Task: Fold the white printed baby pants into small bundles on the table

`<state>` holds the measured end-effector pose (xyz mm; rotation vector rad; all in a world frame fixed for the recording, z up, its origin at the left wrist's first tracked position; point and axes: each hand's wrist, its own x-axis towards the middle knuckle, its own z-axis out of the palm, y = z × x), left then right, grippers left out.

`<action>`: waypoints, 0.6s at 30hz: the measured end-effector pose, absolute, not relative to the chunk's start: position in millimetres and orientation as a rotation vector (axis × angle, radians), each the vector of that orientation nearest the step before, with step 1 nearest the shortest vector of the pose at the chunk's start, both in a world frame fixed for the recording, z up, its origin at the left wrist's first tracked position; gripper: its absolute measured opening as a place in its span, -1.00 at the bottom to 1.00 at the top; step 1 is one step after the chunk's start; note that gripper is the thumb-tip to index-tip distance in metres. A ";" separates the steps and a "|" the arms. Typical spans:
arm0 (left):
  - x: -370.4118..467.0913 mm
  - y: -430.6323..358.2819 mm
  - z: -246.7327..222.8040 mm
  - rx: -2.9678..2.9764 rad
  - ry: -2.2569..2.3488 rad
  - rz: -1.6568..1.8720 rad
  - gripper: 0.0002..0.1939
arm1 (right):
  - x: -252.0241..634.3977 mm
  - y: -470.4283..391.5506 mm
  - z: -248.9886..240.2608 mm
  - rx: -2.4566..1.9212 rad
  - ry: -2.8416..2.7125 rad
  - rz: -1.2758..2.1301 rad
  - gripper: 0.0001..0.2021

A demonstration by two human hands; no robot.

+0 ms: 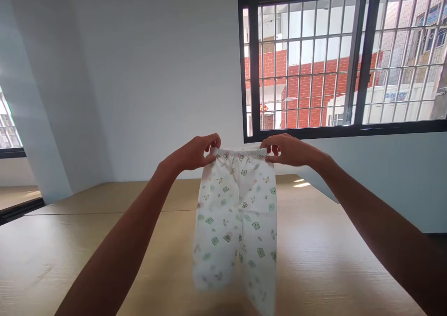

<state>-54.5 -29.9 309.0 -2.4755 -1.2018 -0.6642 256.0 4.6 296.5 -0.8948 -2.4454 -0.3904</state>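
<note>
Plain white wall (157,73) ahead. Right of it, big black-framed window (344,64) w/ metal grille, red brick bldg outside. Light wood tabletop (87,241) below wall, sun patch near window. Second window (9,129) far left of wall.

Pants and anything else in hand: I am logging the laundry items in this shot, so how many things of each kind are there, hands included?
Pants, white with small green prints, held up by the waistband: 1
Hands, left hand and right hand, each pinching one end of the waistband: 2
Wooden surface below them: 1
Barred window: 1
Total: 5
</note>
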 end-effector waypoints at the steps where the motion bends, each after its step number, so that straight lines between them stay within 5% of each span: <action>1: -54.7 -22.1 312.7 -2.426 -1.231 -0.618 -0.76 | 253.8 14.2 302.5 -0.942 -2.450 -0.440 -0.77; 7: -41.4 10.7 342.0 -2.023 -1.302 -0.391 -0.49 | 237.4 43.2 341.7 -1.243 -2.185 -0.790 -0.58; 12: -16.9 -7.9 367.7 -2.005 -1.382 -0.397 -0.56 | 235.4 12.2 356.6 -1.246 -2.074 -0.990 -0.66; 15: 0.7 -45.9 344.1 -2.117 -1.487 -0.203 -0.56 | 240.8 -26.4 321.4 -1.184 -2.185 -1.055 -0.80; 18: 7.5 -97.6 268.1 -2.278 -1.411 -0.114 -0.63 | 249.4 -73.9 241.5 -1.028 -2.355 -1.000 -0.80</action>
